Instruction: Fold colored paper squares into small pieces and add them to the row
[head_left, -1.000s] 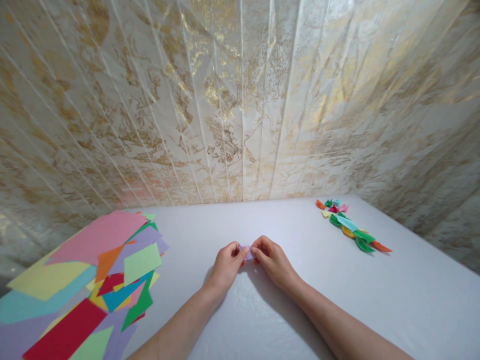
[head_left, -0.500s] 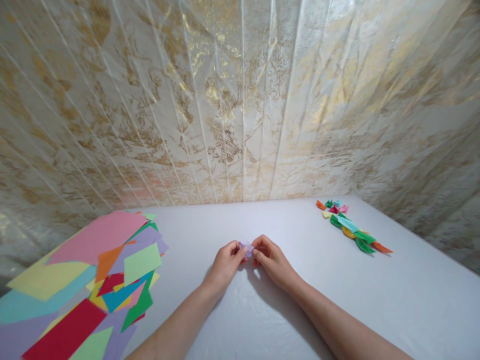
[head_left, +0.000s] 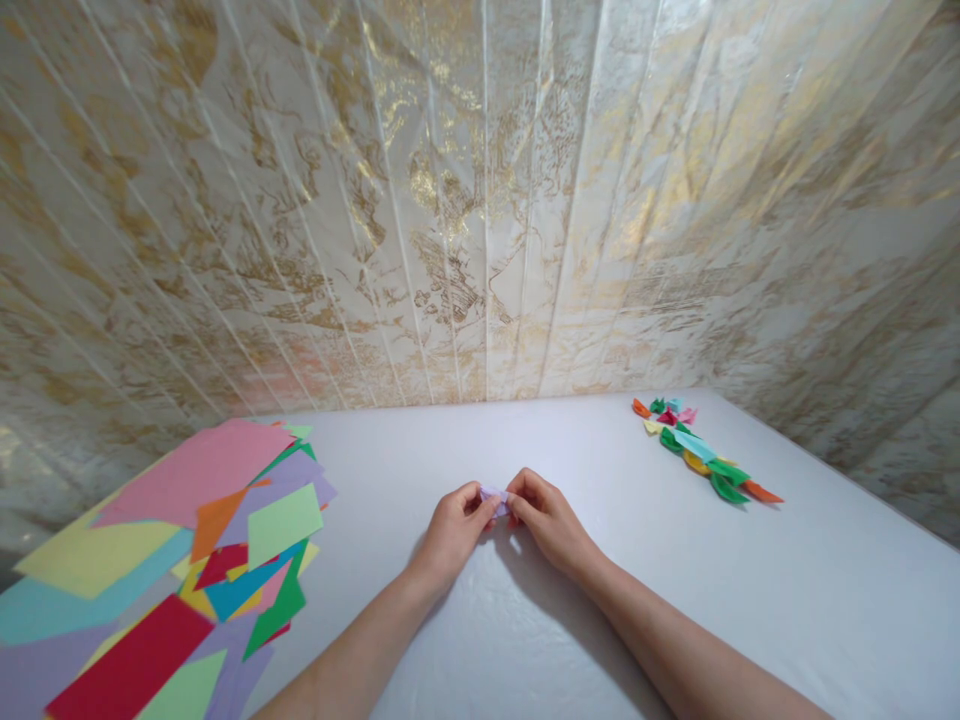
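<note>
A small folded piece of light purple paper [head_left: 494,497] is pinched between my two hands, over the middle of the white table [head_left: 480,640]. My left hand [head_left: 453,525] grips its left side between thumb and fingers. On the right side, the thumb and fingers of my right hand [head_left: 546,518] press on the same paper. The fingertips cover part of it, so its exact shape is hard to make out.
Loose coloured sheets lie spread at the left, among them a pink sheet [head_left: 202,470] and a red sheet [head_left: 131,655]. Small folded paper pieces [head_left: 696,447] form a row at the back right. A gold-patterned curtain [head_left: 465,200] hangs behind the table.
My right hand's fingertips have shifted slightly inward over the purple paper, and less of it shows. Both hands otherwise stay in nearly the same place.
</note>
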